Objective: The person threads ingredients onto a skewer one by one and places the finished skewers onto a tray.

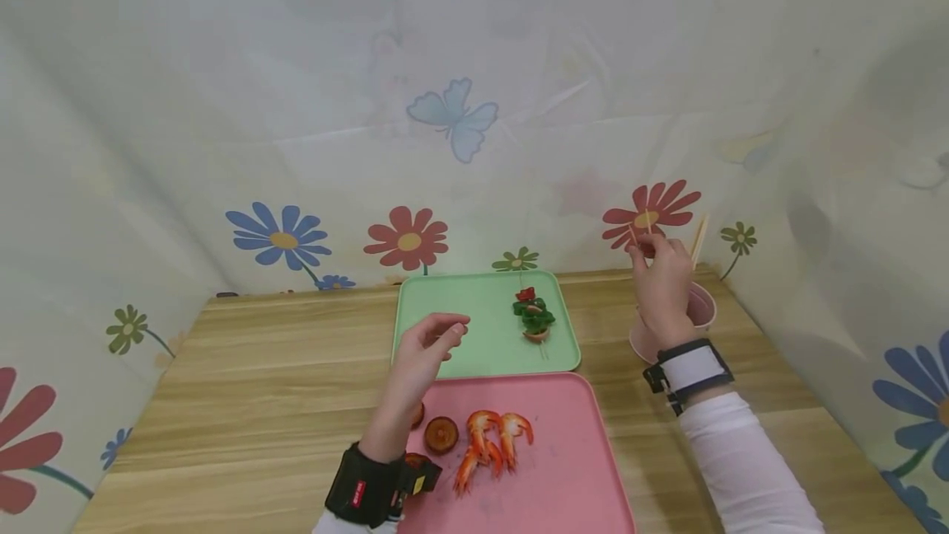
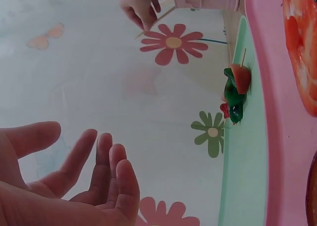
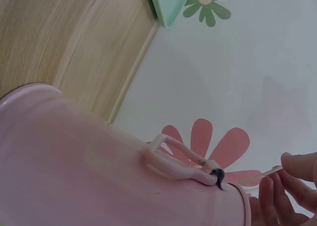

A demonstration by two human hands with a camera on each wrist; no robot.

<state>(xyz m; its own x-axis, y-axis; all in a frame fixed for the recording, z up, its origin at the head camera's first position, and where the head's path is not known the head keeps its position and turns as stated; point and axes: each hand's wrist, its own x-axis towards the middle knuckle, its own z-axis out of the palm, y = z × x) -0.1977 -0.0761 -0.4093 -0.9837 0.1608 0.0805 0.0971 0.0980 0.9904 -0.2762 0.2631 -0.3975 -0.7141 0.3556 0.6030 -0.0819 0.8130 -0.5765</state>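
Observation:
My right hand point(image 1: 662, 287) is raised over a pink bucket point(image 3: 124, 166) at the right side of the table. Its thumb and fingers pinch a thin wooden skewer point(image 3: 267, 173). More skewers point(image 1: 698, 242) stand up from the bucket behind that hand. My left hand point(image 1: 421, 357) hovers over the near left part of a green tray point(image 1: 463, 295), fingers loosely bent, with nothing in it. On that tray's right side lies a loaded skewer point(image 1: 535, 318) with green, red and orange-brown pieces.
Closer to me, a pink tray point(image 1: 571, 468) adjoins the green one. Several shrimp point(image 1: 511, 433) lie on it, beside round brown slices point(image 1: 441, 435) partly hidden by my left arm. A flower-printed curtain point(image 1: 334, 155) rises behind the wooden table point(image 1: 282, 386) and along its sides.

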